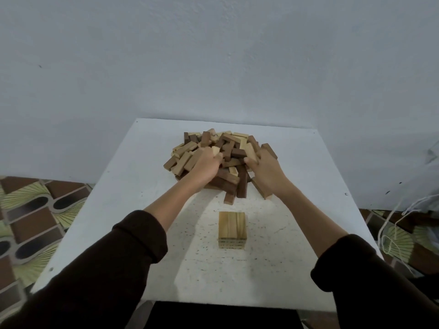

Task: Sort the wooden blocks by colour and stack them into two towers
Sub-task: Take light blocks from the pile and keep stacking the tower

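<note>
Patterned floor tiles (pixel 35 210) in brown and green show beyond my left sleeve (pixel 118 257), which is pushed up the forearm as I reach across the white speckled table (pixel 114 191). My left hand (pixel 206 165) is buried in the near left side of the pile of wooden blocks (pixel 228 146), fingers curled tight around a pale block (pixel 215 151) whose end shows just past my knuckles. The pile, a loose heap of light and dark pieces lying at every angle, spreads between and beyond both hands, with several tan blocks fanned out just left of my left hand. Between my wrists a few dark blocks (pixel 242 186) point back toward me out of the heap. Nearer to me, well short of both hands and between my forearms, stands the low tower of light blocks (pixel 231 230), a few layers high with a flat, square top. My right hand (pixel 263 169) sits on the right side of the pile, thumb and fingers closed on the other pale block (pixel 250 151); a dark block (pixel 269 150) rests just beyond its fingertips and a tan block (pixel 261 188) lies under the wrist. Past my right sleeve (pixel 370 276), a white cord (pixel 392 222) loops over the tiled floor, off the table's right edge.
</note>
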The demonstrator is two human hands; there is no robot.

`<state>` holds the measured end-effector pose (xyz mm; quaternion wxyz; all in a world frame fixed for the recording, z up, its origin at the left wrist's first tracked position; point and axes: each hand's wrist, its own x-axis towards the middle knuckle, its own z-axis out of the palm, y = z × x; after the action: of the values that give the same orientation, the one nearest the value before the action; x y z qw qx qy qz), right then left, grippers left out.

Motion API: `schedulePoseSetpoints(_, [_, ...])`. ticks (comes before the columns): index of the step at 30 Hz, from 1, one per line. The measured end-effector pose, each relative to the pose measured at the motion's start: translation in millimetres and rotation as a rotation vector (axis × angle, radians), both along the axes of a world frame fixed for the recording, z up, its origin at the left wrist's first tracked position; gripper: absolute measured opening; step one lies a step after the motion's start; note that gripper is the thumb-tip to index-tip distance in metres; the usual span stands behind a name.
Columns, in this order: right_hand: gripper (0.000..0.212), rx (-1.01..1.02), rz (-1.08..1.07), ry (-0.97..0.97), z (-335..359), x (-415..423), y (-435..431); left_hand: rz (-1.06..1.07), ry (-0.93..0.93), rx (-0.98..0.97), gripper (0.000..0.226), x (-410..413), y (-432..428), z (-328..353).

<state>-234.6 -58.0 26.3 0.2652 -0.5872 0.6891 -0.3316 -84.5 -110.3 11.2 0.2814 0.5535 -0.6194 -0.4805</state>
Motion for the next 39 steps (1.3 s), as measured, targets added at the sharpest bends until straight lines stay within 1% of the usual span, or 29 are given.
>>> schedulePoseSetpoints(2, [0.027,0.052,0.053,0.015,4,21,2,-0.037,0.199,0.018,0.028,12,14,4])
schedulePoseSetpoints(4, [0.028,0.088,0.101,0.058,5,40,4,-0.057,0.295,-0.025,0.027,23,26,9])
schedulePoseSetpoints(7, [0.025,0.104,0.164,0.162,6,71,10,0.018,0.373,-0.055,0.015,42,39,8])
schedulePoseSetpoints(10, [0.028,0.134,0.225,0.112,7,97,18,0.064,0.449,-0.032,0.015,66,48,0])
schedulePoseSetpoints(12, [0.025,0.157,0.268,0.121,7,114,21,0.100,0.449,-0.007,0.010,87,52,-7])
schedulePoseSetpoints(14, [0.010,0.139,0.245,0.103,2,126,23,0.126,0.387,0.023,0.011,106,55,-15])
schedulePoseSetpoints(15, [0.005,0.115,0.208,0.083,-2,132,23,0.114,0.319,0.030,0.015,115,56,-19])
schedulePoseSetpoints(16, [0.009,0.092,0.164,0.066,-7,139,23,0.087,0.227,0.028,0.022,123,57,-25])
schedulePoseSetpoints(18, [0.030,0.082,0.085,0.087,-18,151,25,0.022,0.052,0.020,0.034,135,64,-32])
schedulePoseSetpoints(19, [0.038,0.090,0.057,0.135,-25,157,27,-0.003,0.014,0.023,0.037,138,67,-34])
schedulePoseSetpoints(20, [0.041,0.099,0.036,0.164,-31,161,28,-0.015,-0.021,0.017,0.039,141,68,-38])
schedulePoseSetpoints(21, [0.039,0.117,0.031,0.176,-37,164,31,-0.004,-0.105,-0.004,0.039,141,69,-39])
schedulePoseSetpoints(22, [0.030,0.146,0.038,0.156,-42,166,32,0.031,-0.255,-0.046,0.036,141,68,-41])
schedulePoseSetpoints(23, [0.014,0.201,0.050,0.121,-46,168,34,0.078,-0.437,-0.079,0.029,140,68,-43])
schedulePoseSetpoints(24, [0.009,0.236,0.064,0.109,-50,168,34,0.108,-0.575,-0.089,0.025,139,67,-45])
schedulePoseSetpoints(25, [0.022,0.265,0.083,0.129,-52,168,34,0.117,-0.656,-0.078,0.025,138,68,-46])
schedulePoseSetpoints(26, [0.029,0.286,0.105,0.153,-53,168,35,0.116,-0.700,-0.061,0.025,137,67,-50])
schedulePoseSetpoints(27, [0.030,0.287,0.112,0.172,-54,168,34,0.111,-0.712,-0.061,0.024,136,67,-52])
schedulePoseSetpoints(29, [0.028,0.282,0.113,0.209,-54,168,32,0.115,-0.671,-0.083,0.022,137,67,-56])
schedulePoseSetpoints(32, [0.027,0.294,0.121,0.214,-56,168,29,0.185,-0.479,-0.155,0.016,145,67,-63])
schedulePoseSetpoints(33, [0.028,0.302,0.119,0.198,-56,169,30,0.205,-0.442,-0.208,0.016,148,68,-63])
schedulePoseSetpoints(35, [0.031,0.287,0.120,0.181,-57,170,30,0.257,-0.458,-0.312,0.028,153,70,-66])
schedulePoseSetpoints(37, [0.034,0.258,0.112,0.153,-58,171,31,0.276,-0.494,-0.338,0.044,157,69,-74])
schedulePoseSetpoints(39, [0.034,0.230,0.109,0.109,-60,171,32,0.247,-0.499,-0.315,0.043,157,71,-67])
